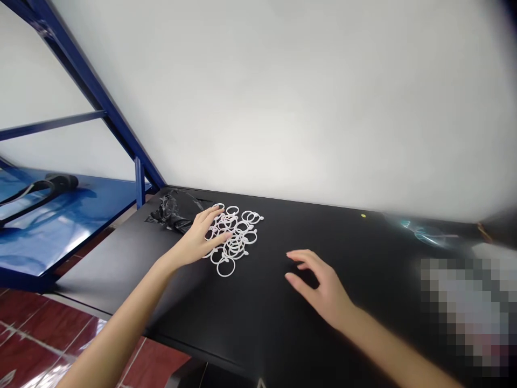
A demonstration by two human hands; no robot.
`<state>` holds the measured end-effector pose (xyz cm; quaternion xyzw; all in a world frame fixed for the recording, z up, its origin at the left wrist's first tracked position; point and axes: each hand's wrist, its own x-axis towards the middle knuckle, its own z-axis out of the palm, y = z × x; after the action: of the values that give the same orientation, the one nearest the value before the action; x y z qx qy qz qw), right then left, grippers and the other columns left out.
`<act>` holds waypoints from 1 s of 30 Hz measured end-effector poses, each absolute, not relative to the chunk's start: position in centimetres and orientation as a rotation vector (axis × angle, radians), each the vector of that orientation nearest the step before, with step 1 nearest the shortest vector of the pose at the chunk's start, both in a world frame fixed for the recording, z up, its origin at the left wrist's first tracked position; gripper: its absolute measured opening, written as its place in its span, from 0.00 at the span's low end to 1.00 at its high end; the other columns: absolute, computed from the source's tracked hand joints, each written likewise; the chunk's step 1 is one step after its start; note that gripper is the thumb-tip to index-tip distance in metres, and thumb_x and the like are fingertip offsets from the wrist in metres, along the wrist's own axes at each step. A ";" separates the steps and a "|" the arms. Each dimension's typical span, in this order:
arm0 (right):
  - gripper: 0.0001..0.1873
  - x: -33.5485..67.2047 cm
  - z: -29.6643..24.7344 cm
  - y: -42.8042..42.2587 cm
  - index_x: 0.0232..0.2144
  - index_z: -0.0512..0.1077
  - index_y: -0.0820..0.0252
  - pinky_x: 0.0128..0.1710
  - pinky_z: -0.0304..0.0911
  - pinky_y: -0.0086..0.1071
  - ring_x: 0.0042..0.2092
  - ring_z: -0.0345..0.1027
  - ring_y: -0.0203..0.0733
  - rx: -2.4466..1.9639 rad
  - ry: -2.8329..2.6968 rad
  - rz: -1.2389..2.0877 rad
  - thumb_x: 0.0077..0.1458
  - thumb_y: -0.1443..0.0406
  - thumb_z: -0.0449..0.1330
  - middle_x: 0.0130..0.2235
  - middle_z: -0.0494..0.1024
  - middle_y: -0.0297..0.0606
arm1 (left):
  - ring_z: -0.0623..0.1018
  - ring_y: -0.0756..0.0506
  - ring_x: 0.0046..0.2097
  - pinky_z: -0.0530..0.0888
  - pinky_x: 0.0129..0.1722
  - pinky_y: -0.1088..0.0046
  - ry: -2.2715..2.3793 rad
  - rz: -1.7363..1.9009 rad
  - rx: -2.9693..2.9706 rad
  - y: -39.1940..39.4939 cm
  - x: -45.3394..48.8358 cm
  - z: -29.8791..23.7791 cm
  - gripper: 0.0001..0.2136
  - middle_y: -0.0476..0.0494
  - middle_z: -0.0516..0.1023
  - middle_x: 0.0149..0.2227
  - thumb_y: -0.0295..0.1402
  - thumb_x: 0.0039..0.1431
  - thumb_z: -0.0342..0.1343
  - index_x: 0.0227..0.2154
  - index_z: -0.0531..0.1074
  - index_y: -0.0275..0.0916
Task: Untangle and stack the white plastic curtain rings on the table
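Note:
A loose heap of white plastic rings [235, 242], each with a small tab or knob, lies on the black table [323, 231]. My left hand [202, 234] reaches over the left side of the heap, thumb and fingers apart, and it hides some of the rings. Whether its fingertips touch them I cannot tell. To the right of the heap, my right hand [319, 283] hovers over the tabletop with fingers curved and thumb apart, holding nothing. Just behind my left hand is a crumpled black plastic bag [173, 210].
A blue metal frame [92, 97] and a blue surface [109, 199] with a black object [48, 186] stand at left. Clear plastic [428, 234] and a small yellow piece [363, 215] lie toward the right. A white wall [302, 108] rises behind the table.

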<state>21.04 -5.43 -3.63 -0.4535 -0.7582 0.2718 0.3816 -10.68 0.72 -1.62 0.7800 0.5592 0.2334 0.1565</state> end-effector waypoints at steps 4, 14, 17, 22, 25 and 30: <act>0.46 14.9 -3.6 -4.3 0.64 0.56 0.58 0.63 0.52 0.60 0.68 0.43 0.65 -1.196 -2.277 0.514 0.49 0.47 0.65 0.69 0.49 0.53 | 0.62 0.38 0.65 0.60 0.63 0.51 1.634 0.772 2.272 4.1 -11.2 -2.5 0.24 0.32 0.64 0.62 0.46 0.66 0.43 0.58 0.63 0.36; 0.56 8.6 -4.3 4.0 0.69 0.44 0.63 0.65 0.36 0.60 0.70 0.28 0.71 -1.320 -2.546 0.509 0.50 0.38 0.56 0.71 0.35 0.57 | 0.67 0.39 0.62 0.61 0.62 0.50 1.667 0.710 2.395 7.5 -10.4 -6.6 0.22 0.33 0.71 0.58 0.41 0.69 0.40 0.55 0.69 0.34; 0.53 9.6 -4.4 4.5 0.68 0.47 0.66 0.65 0.39 0.57 0.70 0.34 0.67 -1.274 -2.562 0.532 0.53 0.39 0.53 0.70 0.44 0.59 | 0.66 0.41 0.63 0.62 0.62 0.53 1.641 0.676 2.391 7.1 -9.5 -6.6 0.21 0.35 0.71 0.59 0.42 0.70 0.38 0.55 0.69 0.37; 0.46 12.4 -4.6 3.6 0.64 0.56 0.70 0.65 0.44 0.54 0.70 0.40 0.62 -1.277 -2.522 0.494 0.55 0.43 0.55 0.68 0.51 0.60 | 0.64 0.40 0.64 0.60 0.63 0.52 1.541 0.591 2.441 5.8 -5.8 -5.6 0.21 0.37 0.68 0.61 0.42 0.70 0.37 0.54 0.70 0.40; 0.42 15.3 -4.7 2.2 0.63 0.57 0.67 0.65 0.47 0.53 0.69 0.42 0.59 -1.332 -2.478 0.498 0.56 0.46 0.57 0.68 0.53 0.57 | 0.63 0.40 0.65 0.60 0.63 0.51 1.476 0.553 2.486 5.0 -2.9 -5.2 0.22 0.36 0.67 0.61 0.41 0.71 0.35 0.54 0.69 0.39; 0.38 20.6 -5.0 -0.7 0.62 0.60 0.65 0.66 0.47 0.51 0.69 0.43 0.57 -1.454 -2.371 0.459 0.57 0.47 0.57 0.68 0.54 0.54 | 0.62 0.40 0.65 0.57 0.64 0.52 1.365 0.536 2.531 3.4 2.5 -5.3 0.21 0.35 0.66 0.62 0.40 0.71 0.36 0.55 0.68 0.38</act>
<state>20.61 -0.68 -5.02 -0.5090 -0.8302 0.1608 0.1606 2.46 3.43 -5.29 0.8602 0.4639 0.1820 0.1081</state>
